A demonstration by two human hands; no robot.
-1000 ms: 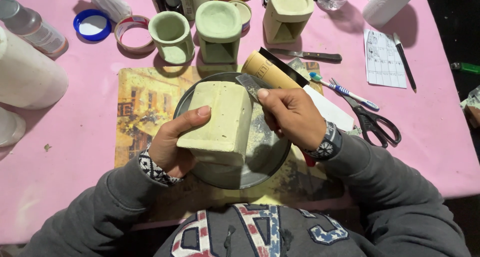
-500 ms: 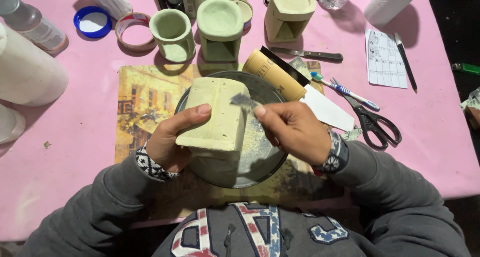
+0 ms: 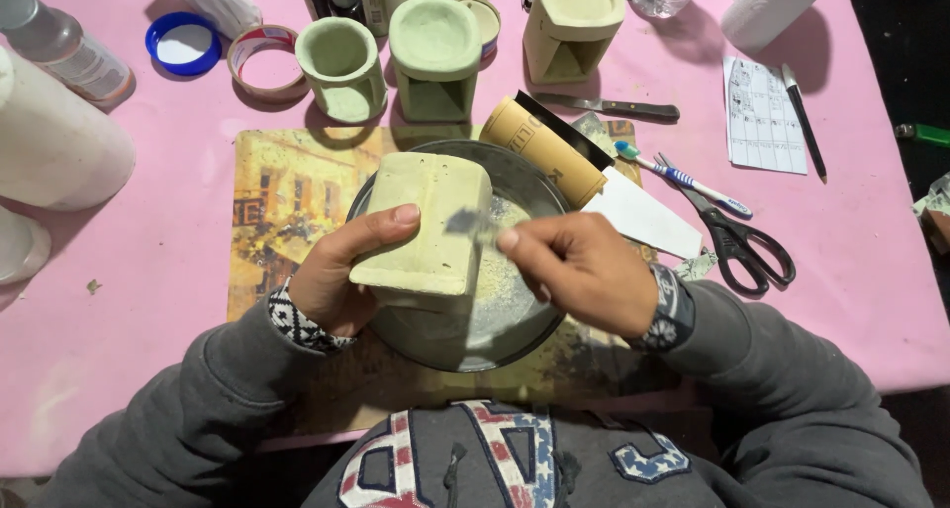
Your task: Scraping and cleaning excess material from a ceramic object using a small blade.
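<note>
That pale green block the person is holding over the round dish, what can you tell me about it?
The pale green block is a boxy, roughly rectangular piece with rounded edges and a matt, chalky surface that looks like unfired clay or plaster. It is tilted over the round metal dish, which holds pale dust. The left hand grips it from the side, thumb on top. The right hand presses a small greyish tool, blurred, against its right face. Its underside is hidden.

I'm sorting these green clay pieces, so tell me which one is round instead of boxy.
The small round pot, leftmost of the three standing at the back of the pink table. The two pieces beside it and the block in the left hand have flat sides.
</note>
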